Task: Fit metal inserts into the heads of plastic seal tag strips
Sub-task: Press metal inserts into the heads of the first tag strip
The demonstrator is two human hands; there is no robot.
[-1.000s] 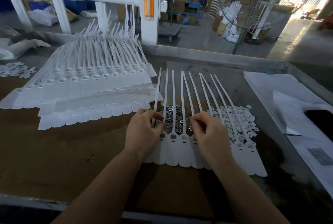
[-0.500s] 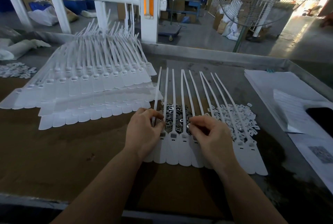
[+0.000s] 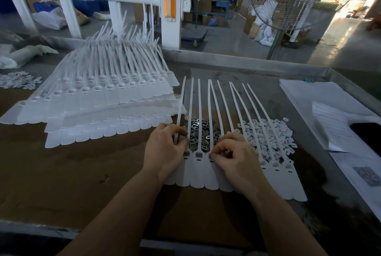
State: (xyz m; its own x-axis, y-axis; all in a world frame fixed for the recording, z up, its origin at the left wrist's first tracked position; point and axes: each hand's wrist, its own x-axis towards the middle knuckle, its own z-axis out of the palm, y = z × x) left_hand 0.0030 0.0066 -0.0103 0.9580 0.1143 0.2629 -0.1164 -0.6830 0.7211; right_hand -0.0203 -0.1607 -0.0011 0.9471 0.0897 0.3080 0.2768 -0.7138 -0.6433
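while the left hand [image 3: 165, 153] pinches a seal tag strip [image 3: 179, 125], the right hand [image 3: 237, 158] pinches a metal insert [image 3: 227, 151] over the strip heads [image 3: 199, 155].

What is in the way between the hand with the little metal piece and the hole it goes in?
Nothing visible. The right hand pinches a metal insert right over the seal strip heads; its own fingers hide the exact slot.

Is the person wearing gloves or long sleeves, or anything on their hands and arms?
No gloves. Both the left hand and the right hand are bare, and both forearms are bare as far back as the picture shows, so no sleeves are in view. No watch, ring or bracelet shows on the wrists or fingers.
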